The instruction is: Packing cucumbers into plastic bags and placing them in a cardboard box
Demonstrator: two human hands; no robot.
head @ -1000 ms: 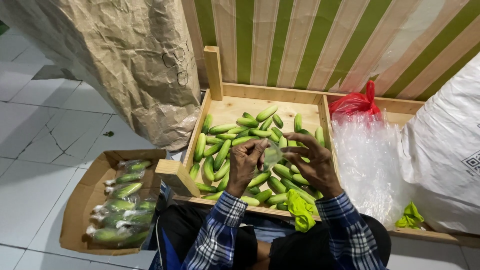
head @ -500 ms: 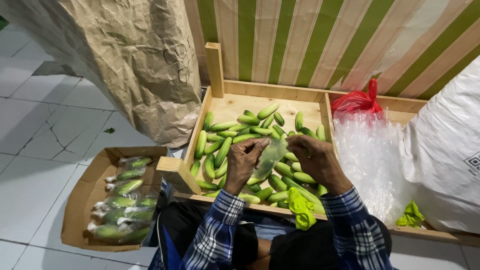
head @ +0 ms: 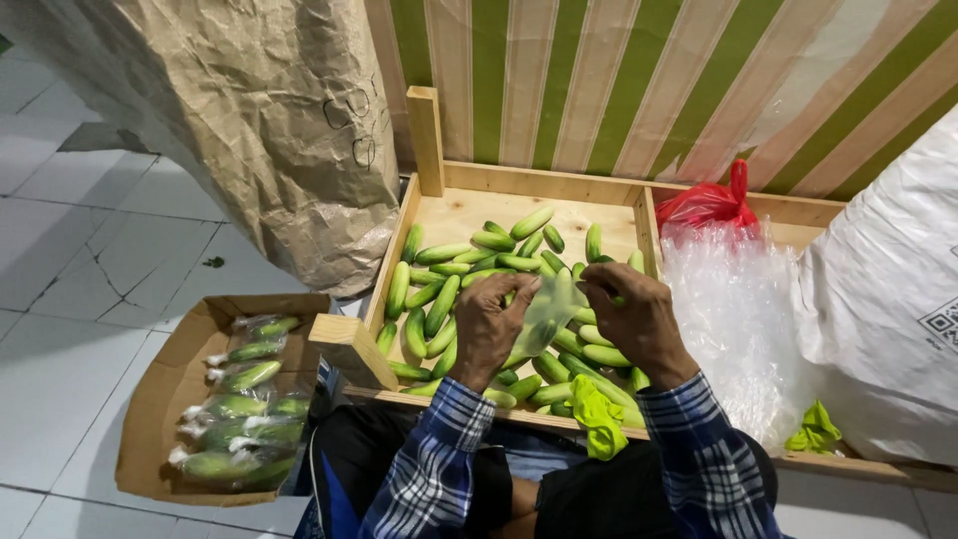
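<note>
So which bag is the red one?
The small knotted red bag in the back corner of the wooden crate. The brown paper sack and the clear bags beside it are other colours.

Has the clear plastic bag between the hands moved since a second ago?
Yes. The clear plastic bag has dropped slightly toward the wooden crate's near edge.

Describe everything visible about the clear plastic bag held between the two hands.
The clear plastic bag is thin, see-through film with a faint green tint from the cucumbers behind it. It hangs upright and a little crumpled above the wooden tray, its top pinched between the left hand and the right hand. Whether anything is inside cannot be told. Only the two hands visibly touch it.
</note>
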